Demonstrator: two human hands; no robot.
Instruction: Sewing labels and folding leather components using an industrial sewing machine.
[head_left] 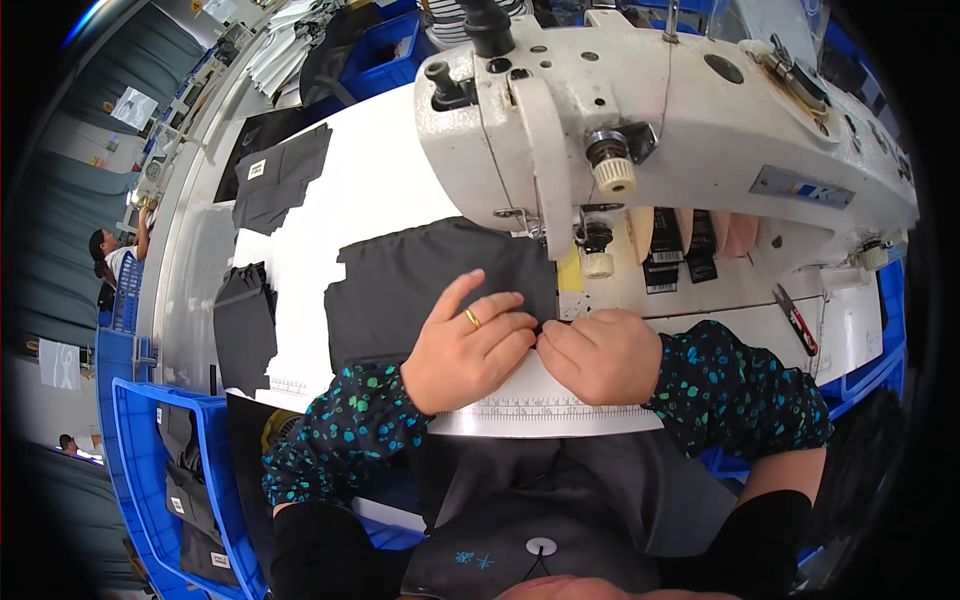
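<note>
A dark grey fabric piece point(430, 265) lies flat on the white sewing table, its right edge beside the presser foot area of the machine. Over its near right corner, my left hand point(470, 350) has its little finger raised and its other fingers bent toward the edge, thumb hidden beneath. My right hand point(605, 358) is closed, fingertips pinching that same edge, almost touching my left fingers. Both hands rest just beyond a printed ruler strip point(545, 408) along the table's front. The white sewing machine point(640, 100) stands over the table; its needle tip is hard to make out.
Dark cut pieces point(282, 175) and another dark stack point(245, 330) lie at left. Labels point(665, 250) hang under the machine arm. Red-handled thread snips point(797, 320) lie at right. A blue crate point(215, 440) with dark pieces stands lower left. A person point(125, 250) sits far left.
</note>
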